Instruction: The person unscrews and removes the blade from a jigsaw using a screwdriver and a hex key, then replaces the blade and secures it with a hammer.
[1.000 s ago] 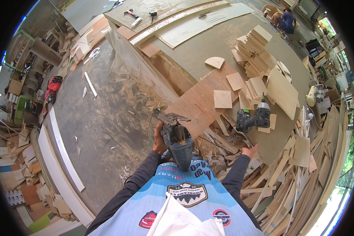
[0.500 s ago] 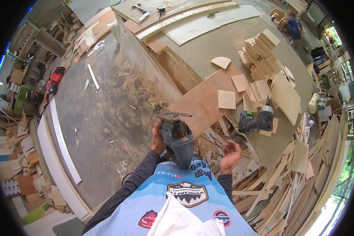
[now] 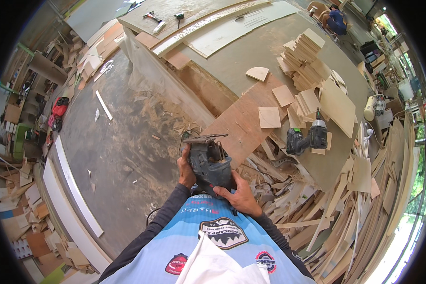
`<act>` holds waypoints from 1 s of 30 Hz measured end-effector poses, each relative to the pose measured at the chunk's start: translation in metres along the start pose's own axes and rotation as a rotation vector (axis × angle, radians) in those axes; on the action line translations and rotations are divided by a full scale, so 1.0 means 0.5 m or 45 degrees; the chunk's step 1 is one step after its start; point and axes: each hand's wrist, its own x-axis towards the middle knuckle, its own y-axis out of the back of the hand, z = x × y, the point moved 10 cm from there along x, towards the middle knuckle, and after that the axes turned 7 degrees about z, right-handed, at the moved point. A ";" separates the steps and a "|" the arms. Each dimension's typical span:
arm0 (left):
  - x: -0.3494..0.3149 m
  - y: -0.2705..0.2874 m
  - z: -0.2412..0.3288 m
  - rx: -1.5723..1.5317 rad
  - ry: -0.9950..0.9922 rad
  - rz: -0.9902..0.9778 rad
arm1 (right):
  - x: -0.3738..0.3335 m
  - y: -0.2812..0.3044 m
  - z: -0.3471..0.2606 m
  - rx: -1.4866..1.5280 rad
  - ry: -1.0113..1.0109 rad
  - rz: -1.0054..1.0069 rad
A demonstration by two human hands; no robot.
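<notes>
A dark jigsaw [image 3: 207, 163] is held close to my body, its flat metal base plate turned upward. My left hand [image 3: 186, 169] is closed around its left side. On the other side my right hand [image 3: 243, 194] grips the lower part of the body, with the thumb laid across it. Just beyond the tool lies a reddish-brown plywood board [image 3: 239, 127]. Two square wooden pieces and a quarter-round wooden piece [image 3: 257, 73] rest on or beside that board. The jigsaw's blade cannot be clearly made out.
To the right on the worktable [image 3: 251, 49] lie a cordless drill [image 3: 309, 138] and stacked wooden pieces [image 3: 304, 57]. A hammer [image 3: 151, 18] is at the far end. Offcut strips [image 3: 359, 222] are heaped at right, sawdust [image 3: 151, 113] covers the floor at left, and a person [image 3: 336, 21] crouches far right.
My right hand, open and apart from the tool before, has come in to the left and taken hold of the jigsaw. The left hand keeps its grip while the tool turns slightly.
</notes>
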 end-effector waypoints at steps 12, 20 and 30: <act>0.029 0.044 0.127 0.415 -0.374 0.137 | 0.028 -0.048 0.016 0.089 0.016 0.162; 0.044 0.050 0.177 0.638 -0.415 0.152 | 0.039 -0.079 0.034 0.136 -0.109 0.212; 0.086 0.052 0.202 0.505 -0.387 0.096 | 0.073 -0.110 0.005 0.125 -0.025 0.263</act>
